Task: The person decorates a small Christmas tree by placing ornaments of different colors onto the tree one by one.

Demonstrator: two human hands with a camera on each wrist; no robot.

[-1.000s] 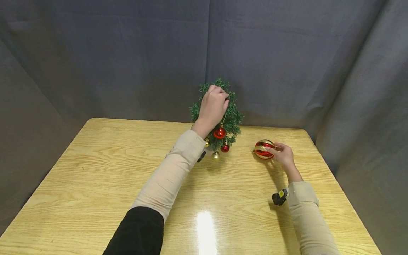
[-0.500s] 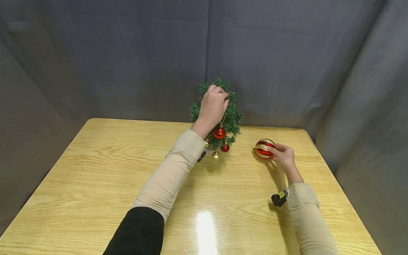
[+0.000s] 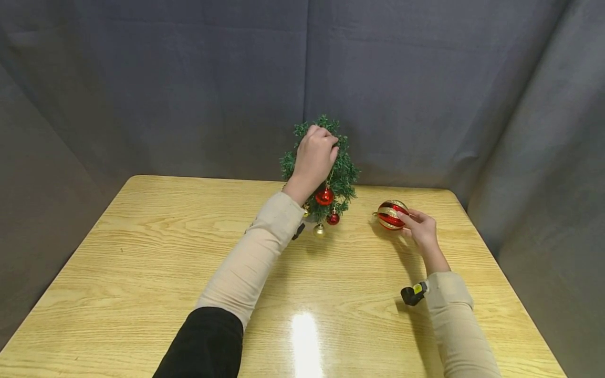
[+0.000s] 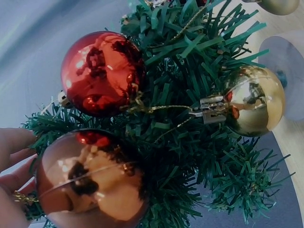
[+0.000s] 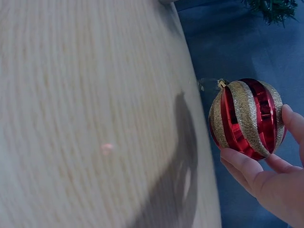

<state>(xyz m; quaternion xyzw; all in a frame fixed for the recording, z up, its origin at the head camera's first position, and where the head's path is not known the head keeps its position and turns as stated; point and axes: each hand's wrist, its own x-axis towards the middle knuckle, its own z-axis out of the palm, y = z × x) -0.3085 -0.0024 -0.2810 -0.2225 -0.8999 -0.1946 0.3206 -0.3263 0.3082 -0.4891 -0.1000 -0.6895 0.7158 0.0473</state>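
My left hand (image 3: pixel 314 157) grips the upper part of a small green Christmas tree (image 3: pixel 347 173), covering much of it. Its fingers (image 4: pixel 14 161) show at the left edge of the left wrist view, among the tips of the branches. On the tree hang red baubles (image 4: pixel 102 73), a gold bauble (image 4: pixel 259 100) and a large copper-looking bauble (image 4: pixel 95 180). To the right of the tree, my right hand (image 3: pixel 422 230) holds a big red bauble with gold glitter stripes (image 5: pixel 247 118), thumb and fingers at its side. A gold cap with a thin loop points left, towards the tree.
The wooden table (image 3: pixel 165 252) stretches out in front, with a bright reflection near its front edge. A grey curtain (image 3: pixel 212 94) hangs behind and on both sides. A black wrist camera (image 3: pixel 413 295) sticks out from the right sleeve.
My right hand has tipped the striped bauble and lifted it slightly; its loop now points more plainly left. My left hand keeps still on the tree.
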